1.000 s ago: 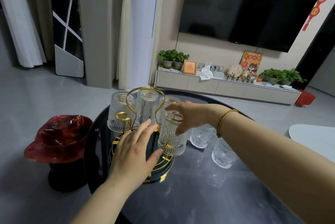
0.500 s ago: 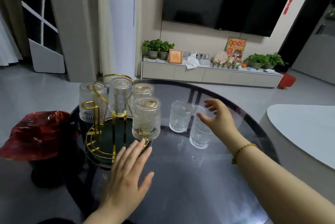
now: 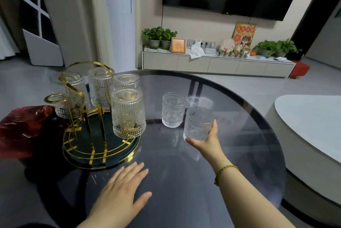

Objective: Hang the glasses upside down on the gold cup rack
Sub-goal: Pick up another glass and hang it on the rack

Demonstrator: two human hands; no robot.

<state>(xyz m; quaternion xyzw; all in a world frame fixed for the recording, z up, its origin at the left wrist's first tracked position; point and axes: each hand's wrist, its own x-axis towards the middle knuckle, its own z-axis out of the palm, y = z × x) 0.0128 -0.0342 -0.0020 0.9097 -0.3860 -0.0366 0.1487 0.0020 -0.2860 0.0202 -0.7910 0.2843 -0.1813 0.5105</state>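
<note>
The gold cup rack (image 3: 96, 146) stands on the left of the round dark glass table (image 3: 239, 154), with several ribbed clear glasses hanging upside down on it; the nearest hung glass (image 3: 128, 113) is at its front right. One empty gold hook (image 3: 53, 98) sticks out on the left. My right hand (image 3: 208, 140) grips an upright ribbed glass (image 3: 198, 123) from below and the side. A second upright glass (image 3: 173, 109) stands just left of it on the table. My left hand (image 3: 121, 194) lies flat and open on the table in front of the rack.
A crumpled red bag (image 3: 22, 130) over a dark bin sits left of the table. A white oval table (image 3: 311, 122) stands to the right. A low TV cabinet (image 3: 217, 63) with plants runs along the far wall.
My right hand left the hung glass, swung right and closed around the nearer upright glass. My left hand drew back from the rack to the table top. The view shifted right.
</note>
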